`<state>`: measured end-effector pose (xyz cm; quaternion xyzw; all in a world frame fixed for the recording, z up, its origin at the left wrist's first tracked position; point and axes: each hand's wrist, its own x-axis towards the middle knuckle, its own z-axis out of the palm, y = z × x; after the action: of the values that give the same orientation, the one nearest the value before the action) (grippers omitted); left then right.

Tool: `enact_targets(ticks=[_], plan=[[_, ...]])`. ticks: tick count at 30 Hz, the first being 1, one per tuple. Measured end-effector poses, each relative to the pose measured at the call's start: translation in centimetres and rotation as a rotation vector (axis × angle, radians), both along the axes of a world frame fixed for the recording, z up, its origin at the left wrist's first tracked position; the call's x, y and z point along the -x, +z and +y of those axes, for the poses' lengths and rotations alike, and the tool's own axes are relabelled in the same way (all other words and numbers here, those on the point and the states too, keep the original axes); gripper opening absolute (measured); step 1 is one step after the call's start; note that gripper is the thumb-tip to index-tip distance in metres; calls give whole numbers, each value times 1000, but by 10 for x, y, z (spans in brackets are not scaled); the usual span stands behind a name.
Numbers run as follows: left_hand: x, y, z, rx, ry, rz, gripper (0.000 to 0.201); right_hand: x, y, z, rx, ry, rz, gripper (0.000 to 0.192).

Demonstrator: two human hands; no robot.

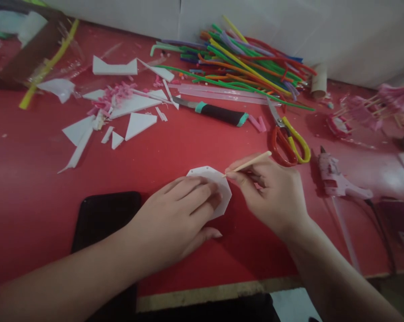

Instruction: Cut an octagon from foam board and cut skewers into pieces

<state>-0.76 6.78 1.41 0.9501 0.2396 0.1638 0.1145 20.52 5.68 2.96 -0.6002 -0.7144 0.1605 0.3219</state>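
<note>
A white foam-like board piece [226, 192] with several straight edges lies on the red table, with small dark holes near its far rim. Across it rests my left hand [184, 205], fingers laid over the piece and thumb apart on the tabletop; part of the board is hidden beneath. My right hand [275, 192] pinches a thin wooden stick [253, 162] between thumb and fingers. The stick slants down to the left, and its lower tip touches the board near the right rim.
Scissors [289, 141], a utility knife [220, 113] and colourful pipe cleaners [248, 62] lie beyond my hands. White offcuts [139, 125] are at left, above a black phone-like slab [108, 214]. A glue gun [336, 176] with its cord sits right, below pink stick-mounted decorations [372, 107].
</note>
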Motion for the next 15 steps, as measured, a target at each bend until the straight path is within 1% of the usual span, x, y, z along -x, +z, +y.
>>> enact_targets(ticks=[6,11,15], plan=[[-1,1,1,15,-5,19,33,-1,5,1,-12,52,-28,19],[0,3,1,23,-2,23,32,1,3,2,-30,10,-66,13],[0,3,1,20,-6,16,34,2,0,0,-34,-11,-74,13]])
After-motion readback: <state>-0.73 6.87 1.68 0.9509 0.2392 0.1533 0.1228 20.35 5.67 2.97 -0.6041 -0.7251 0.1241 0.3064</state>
